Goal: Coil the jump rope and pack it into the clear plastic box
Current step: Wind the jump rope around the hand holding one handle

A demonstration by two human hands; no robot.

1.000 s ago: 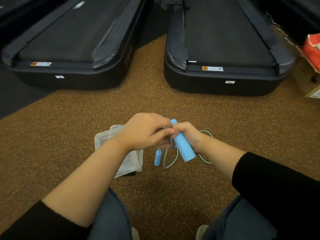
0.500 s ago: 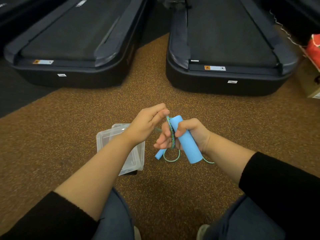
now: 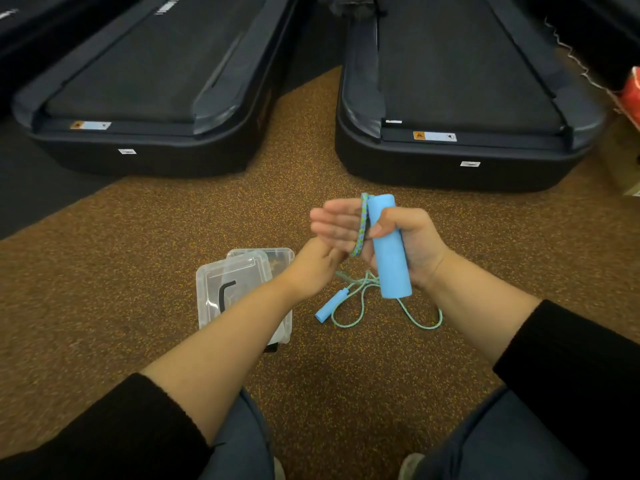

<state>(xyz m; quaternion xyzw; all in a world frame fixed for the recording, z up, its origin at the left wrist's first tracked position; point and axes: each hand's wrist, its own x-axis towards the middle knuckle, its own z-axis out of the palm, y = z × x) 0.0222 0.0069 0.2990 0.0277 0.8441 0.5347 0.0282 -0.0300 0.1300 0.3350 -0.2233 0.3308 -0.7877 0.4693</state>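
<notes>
My right hand [image 3: 414, 237] grips one blue foam handle [image 3: 391, 251] of the jump rope upright, thumb curled across it and fingers stretched out to the left. A turn of the green-blue rope [image 3: 362, 223] lies around those fingers. My left hand [image 3: 313, 270] sits just below them and pinches the rope where the turn ends; its fingertips are partly hidden. The remaining rope [image 3: 420, 322] lies in loose loops on the floor with the second blue handle [image 3: 330, 304]. The clear plastic box [image 3: 280, 254] sits on the floor under my left forearm, its lid [image 3: 214, 289] lying across it.
Two black treadmills [image 3: 145, 143] [image 3: 460, 157] stand ahead on the speckled brown floor [image 3: 138, 254]. A black L-shaped piece [image 3: 225, 292] shows through the lid. A red object [image 3: 632, 95] and a cardboard box [image 3: 623, 161] are at the right edge. My knees [image 3: 239, 441] are at the bottom.
My right hand rose with the handle and straightened its fingers. My left hand carried the rope over the top and down under them, laying a turn around the fingers.
</notes>
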